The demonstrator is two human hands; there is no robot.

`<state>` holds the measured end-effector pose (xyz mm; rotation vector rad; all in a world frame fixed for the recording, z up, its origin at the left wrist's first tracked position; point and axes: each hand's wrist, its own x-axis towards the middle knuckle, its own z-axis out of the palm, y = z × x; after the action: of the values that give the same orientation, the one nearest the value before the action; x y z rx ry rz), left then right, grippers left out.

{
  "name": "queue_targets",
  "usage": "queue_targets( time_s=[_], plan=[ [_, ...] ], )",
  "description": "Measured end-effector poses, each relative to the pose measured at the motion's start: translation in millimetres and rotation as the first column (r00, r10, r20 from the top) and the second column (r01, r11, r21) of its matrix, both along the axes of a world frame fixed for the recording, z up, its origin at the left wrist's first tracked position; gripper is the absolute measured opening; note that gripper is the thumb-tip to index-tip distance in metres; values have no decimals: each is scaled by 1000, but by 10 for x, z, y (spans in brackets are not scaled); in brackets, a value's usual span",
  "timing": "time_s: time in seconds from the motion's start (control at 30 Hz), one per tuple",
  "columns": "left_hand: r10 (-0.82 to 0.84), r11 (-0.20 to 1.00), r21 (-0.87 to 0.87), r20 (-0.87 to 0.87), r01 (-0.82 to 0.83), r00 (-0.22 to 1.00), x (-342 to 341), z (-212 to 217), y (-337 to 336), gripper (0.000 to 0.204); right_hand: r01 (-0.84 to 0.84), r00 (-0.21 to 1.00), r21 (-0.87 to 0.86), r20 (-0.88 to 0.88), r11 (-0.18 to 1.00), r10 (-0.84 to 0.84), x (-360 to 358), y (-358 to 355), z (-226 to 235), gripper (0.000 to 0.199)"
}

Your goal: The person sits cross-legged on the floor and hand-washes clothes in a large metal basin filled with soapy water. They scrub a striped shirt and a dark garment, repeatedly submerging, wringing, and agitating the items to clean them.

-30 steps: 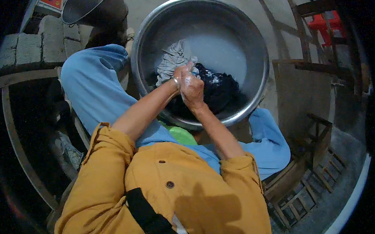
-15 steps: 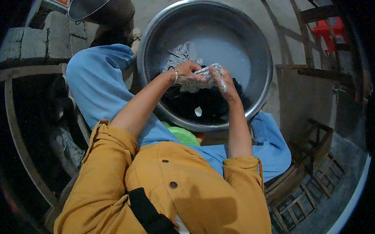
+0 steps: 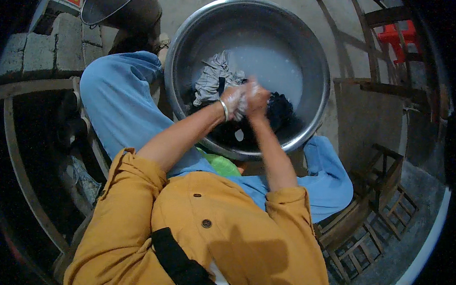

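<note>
A wide metal basin (image 3: 319, 50) with cloudy water sits between my knees. Inside it, a light grey striped garment (image 3: 215, 82) lies bunched on the left. My left hand (image 3: 231, 103), wet and wearing a bracelet, is closed round a sudsy part of this garment. Pressed against it, my right hand (image 3: 257, 98) is closed on the cloth too, blurred by motion. Most of the gripped cloth is hidden between my hands. Dark cloth (image 3: 280, 113) lies beneath and to the right, with a small white patch (image 3: 239, 135) near the basin's front.
Beyond my left knee stands a metal bucket (image 3: 124, 11), beside grey blocks (image 3: 68, 44). Something green (image 3: 224, 165) shows under the basin's near edge. At far right are a wooden frame (image 3: 369, 42), a red plastic stool (image 3: 397, 38) and wooden furniture (image 3: 366, 202).
My hands have come together and moved slightly nearer to me, now pressed on the cloth. The left wrist has turned. More of the grey garment shows on the left.
</note>
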<state>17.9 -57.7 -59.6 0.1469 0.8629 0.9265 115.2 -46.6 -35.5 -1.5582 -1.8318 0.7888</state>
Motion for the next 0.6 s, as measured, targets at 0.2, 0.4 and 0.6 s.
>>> queue_targets(
  time_s=[0.2, 0.4, 0.6],
  plan=[
    [-155, 987, 35, -72, 157, 985, -97, -259, -48, 37, -261, 961, 344, 185, 902, 208, -85, -175, -50, 27],
    [-249, 844, 145, -746, 516, 617, -175, 208, 163, 48, -104, 868, -517, -465, 849, -177, 301, 118, -179, 23],
    [-229, 675, 215, -848, 706, 477, -611, 208, 394, 32, -300, 790, -585, -595, 753, -147, 576, 234, 120, 16]
  ],
)
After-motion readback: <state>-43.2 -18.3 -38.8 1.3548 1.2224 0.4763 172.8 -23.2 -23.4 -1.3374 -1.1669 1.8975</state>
